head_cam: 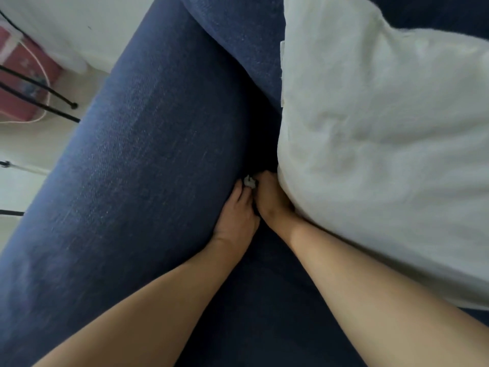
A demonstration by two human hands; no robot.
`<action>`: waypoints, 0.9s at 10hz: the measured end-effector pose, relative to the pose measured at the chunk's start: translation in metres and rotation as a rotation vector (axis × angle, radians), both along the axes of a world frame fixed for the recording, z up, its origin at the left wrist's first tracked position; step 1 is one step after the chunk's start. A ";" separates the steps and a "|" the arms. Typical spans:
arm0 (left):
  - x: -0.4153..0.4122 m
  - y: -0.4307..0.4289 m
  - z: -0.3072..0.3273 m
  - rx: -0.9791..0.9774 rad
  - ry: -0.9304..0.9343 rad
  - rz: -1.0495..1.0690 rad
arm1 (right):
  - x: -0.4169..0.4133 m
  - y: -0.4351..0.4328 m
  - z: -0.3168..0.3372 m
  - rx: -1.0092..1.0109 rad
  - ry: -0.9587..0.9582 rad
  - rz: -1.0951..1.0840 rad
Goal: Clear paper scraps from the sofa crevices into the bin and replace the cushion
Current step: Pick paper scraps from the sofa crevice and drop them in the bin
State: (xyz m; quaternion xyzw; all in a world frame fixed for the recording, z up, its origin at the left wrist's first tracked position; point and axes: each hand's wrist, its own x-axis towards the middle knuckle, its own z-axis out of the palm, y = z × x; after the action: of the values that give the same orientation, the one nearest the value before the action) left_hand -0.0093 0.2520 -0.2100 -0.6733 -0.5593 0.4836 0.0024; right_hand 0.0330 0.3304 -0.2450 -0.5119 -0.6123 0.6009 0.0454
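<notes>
Left hand (236, 215) pinches paper scrap (249, 181) (sofa (137, 154) crevice) beside right hand (271, 200).

two hands are in view: the left hand (236, 218) and the right hand (272, 200), each with one bare forearm behind it. one small crumpled paper scrap (249, 181) shows between their fingertips; no second scrap can be made out. one white cushion (383, 154) lies on one blue sofa (137, 160). one dark crevice (264, 157) runs between the sofa arm and the seat. off the sofa, one red box (18, 83) sits on the floor, with several thin black rods (39, 88); their exact count is unclear.
</notes>
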 end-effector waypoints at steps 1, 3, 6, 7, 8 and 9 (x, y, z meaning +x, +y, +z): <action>0.001 -0.001 0.017 0.109 -0.087 0.031 | 0.010 -0.001 0.012 0.084 -0.022 -0.071; -0.004 -0.028 0.058 0.257 -0.312 0.127 | 0.025 -0.019 0.051 0.157 -0.088 0.019; -0.063 -0.108 0.149 0.803 -0.812 0.156 | 0.023 -0.040 0.175 0.602 -0.201 0.099; -0.092 -0.155 0.176 0.934 -0.845 0.260 | 0.000 -0.064 0.217 0.633 -0.122 0.129; -0.122 -0.213 0.199 0.994 -0.806 0.376 | -0.034 -0.106 0.247 0.661 -0.030 0.200; -0.154 -0.284 0.214 1.023 -0.753 0.503 | -0.074 -0.164 0.264 0.724 0.001 0.326</action>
State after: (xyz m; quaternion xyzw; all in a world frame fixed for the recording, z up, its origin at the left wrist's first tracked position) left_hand -0.1629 -0.0322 0.0044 -0.5593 -0.8197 -0.1230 0.0133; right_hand -0.0410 0.1665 0.0188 -0.3583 -0.8578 0.3457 0.1273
